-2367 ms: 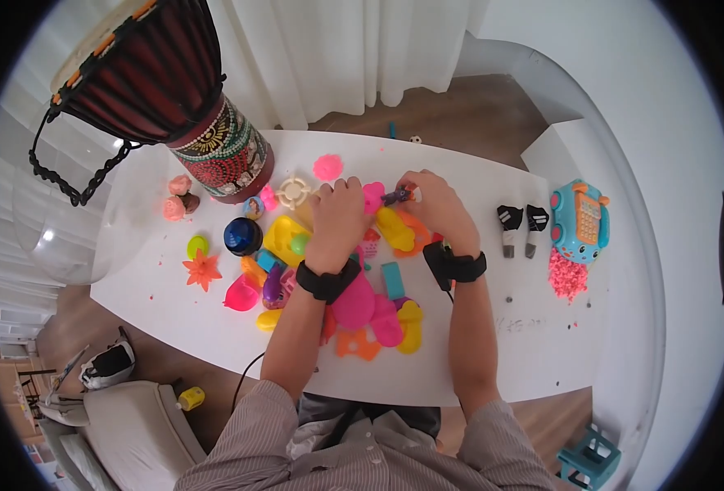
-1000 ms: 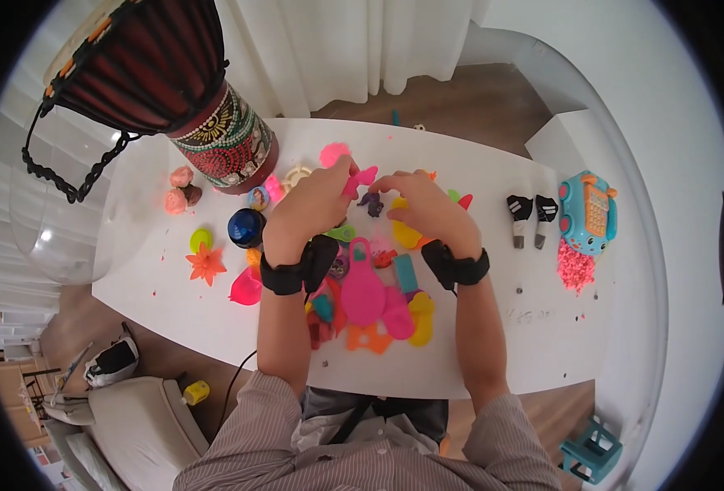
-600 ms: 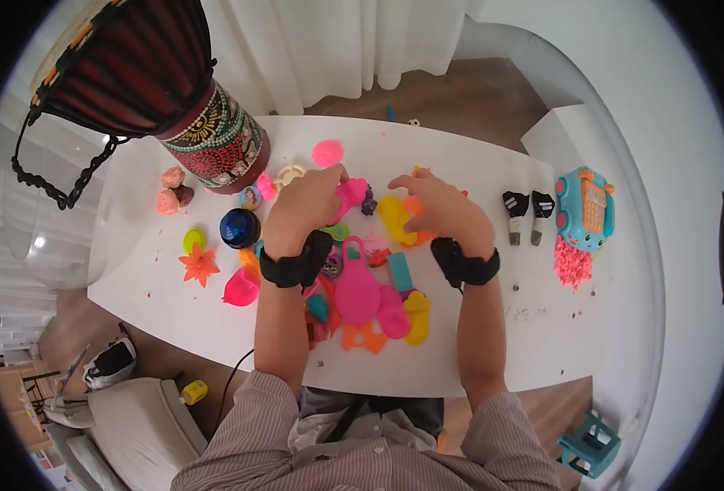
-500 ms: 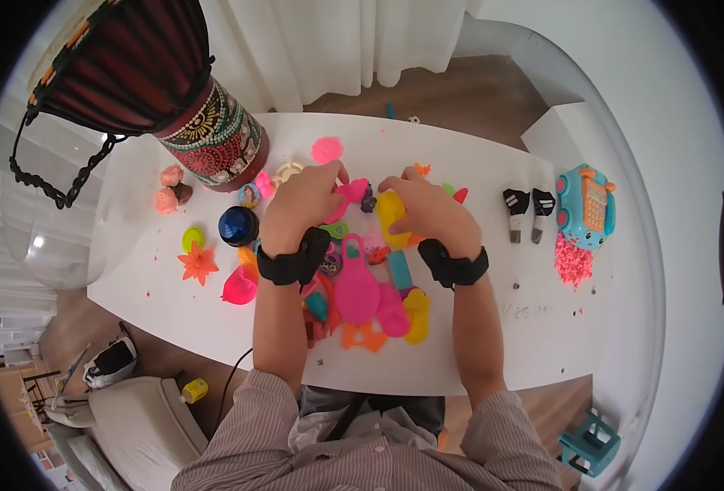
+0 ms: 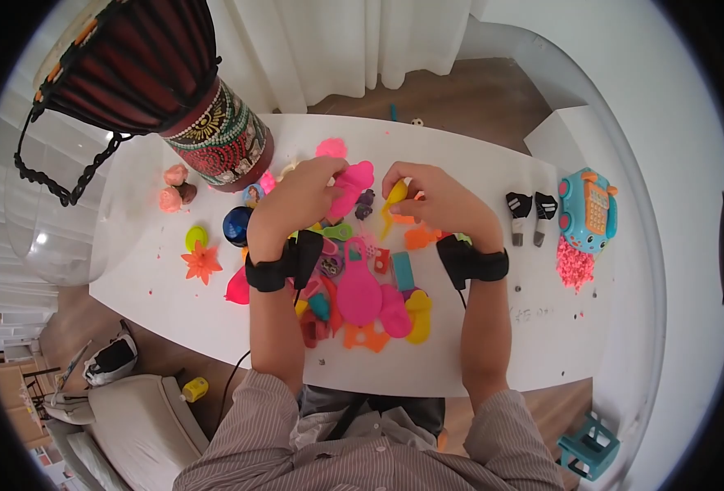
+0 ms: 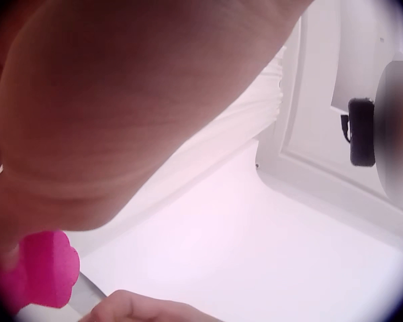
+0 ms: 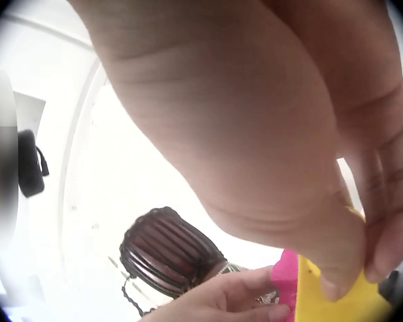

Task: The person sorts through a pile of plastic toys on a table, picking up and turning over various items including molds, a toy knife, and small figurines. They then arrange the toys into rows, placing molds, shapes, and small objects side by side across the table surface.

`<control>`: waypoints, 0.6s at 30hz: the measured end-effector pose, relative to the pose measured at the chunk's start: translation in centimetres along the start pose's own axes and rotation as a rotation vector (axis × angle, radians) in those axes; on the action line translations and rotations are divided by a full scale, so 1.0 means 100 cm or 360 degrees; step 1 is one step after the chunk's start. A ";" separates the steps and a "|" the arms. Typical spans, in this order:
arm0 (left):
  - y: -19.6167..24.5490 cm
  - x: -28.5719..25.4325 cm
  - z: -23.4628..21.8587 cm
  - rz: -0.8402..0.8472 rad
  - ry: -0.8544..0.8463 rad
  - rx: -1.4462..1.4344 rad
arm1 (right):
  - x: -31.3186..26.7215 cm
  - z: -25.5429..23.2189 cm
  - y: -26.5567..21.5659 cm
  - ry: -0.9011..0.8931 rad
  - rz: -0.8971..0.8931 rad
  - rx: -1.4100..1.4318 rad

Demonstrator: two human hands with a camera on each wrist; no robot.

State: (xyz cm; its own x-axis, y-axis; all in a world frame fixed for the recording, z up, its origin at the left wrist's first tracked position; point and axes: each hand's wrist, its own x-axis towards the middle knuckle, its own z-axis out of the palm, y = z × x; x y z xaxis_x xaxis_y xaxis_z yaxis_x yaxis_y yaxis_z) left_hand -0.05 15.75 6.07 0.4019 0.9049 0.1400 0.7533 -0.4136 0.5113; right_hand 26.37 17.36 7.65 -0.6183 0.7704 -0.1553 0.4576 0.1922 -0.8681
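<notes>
In the head view the left hand (image 5: 296, 198) pinches a bright pink mould (image 5: 352, 186) with a scalloped end, which also shows in the left wrist view as a pink piece (image 6: 50, 268). To its right, the right hand (image 5: 444, 200) pinches a yellow mould (image 5: 396, 193), tilted on edge; the right wrist view shows this yellow piece (image 7: 332, 298) between thumb and fingers, beside the pink one. A small dark purple figure (image 5: 365, 204) stands between the hands. Below them lie a pink paddle-shaped piece (image 5: 359, 295), a teal block (image 5: 402, 270) and an orange piece (image 5: 421, 237).
A large drum (image 5: 223, 139) stands at the table's back left. Nearer are a blue round jar (image 5: 236, 227) and an orange flower shape (image 5: 202, 262). On the right lie black-and-white socks (image 5: 517, 219), a toy phone (image 5: 588, 211) and pink bits (image 5: 575, 268).
The right hand has taken hold of the yellow mould and tilted it up, uncovering orange pieces. The left hand first let the purple figure's area show, then raised the pink mould.
</notes>
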 end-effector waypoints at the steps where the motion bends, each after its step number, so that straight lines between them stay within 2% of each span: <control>1: 0.010 0.001 -0.009 -0.0144 -0.0089 -0.0268 | -0.002 -0.005 -0.003 -0.0046 0.0077 0.0210; 2: 0.019 0.002 -0.017 -0.0286 -0.0176 -0.0534 | -0.003 -0.008 -0.002 -0.0037 0.0070 0.0207; 3: 0.028 0.004 -0.024 -0.0275 -0.0171 -0.0526 | -0.005 -0.010 0.000 0.0005 -0.0096 0.0306; 4: 0.036 0.005 -0.031 -0.0406 -0.0262 -0.0765 | -0.005 -0.012 0.000 0.0044 -0.0262 0.0404; 5: 0.040 0.006 -0.034 -0.0539 -0.0353 -0.1005 | -0.006 -0.013 0.000 0.0047 -0.0270 0.0400; 6: 0.041 0.008 -0.034 -0.0535 -0.0350 -0.1001 | -0.007 -0.014 -0.002 0.0058 -0.0326 0.0510; 8: 0.043 0.010 -0.032 -0.0204 -0.0139 -0.1067 | -0.008 -0.014 -0.004 0.0067 -0.0380 0.0618; 10: 0.046 0.010 -0.032 -0.0189 -0.0115 -0.1081 | -0.008 -0.013 -0.007 0.0258 -0.0494 0.0606; 18: 0.052 0.007 -0.033 -0.0088 -0.0131 -0.1099 | -0.006 -0.011 -0.014 0.0386 -0.0468 0.0826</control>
State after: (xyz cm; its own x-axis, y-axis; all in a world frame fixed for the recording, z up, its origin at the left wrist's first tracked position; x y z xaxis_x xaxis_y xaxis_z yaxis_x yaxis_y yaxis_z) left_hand 2.41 14.58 11.64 0.4312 0.9010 0.0470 0.2814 -0.1838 0.9418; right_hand 26.84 17.26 9.49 -0.4811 0.8575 0.1820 -0.1153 0.1439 -0.9829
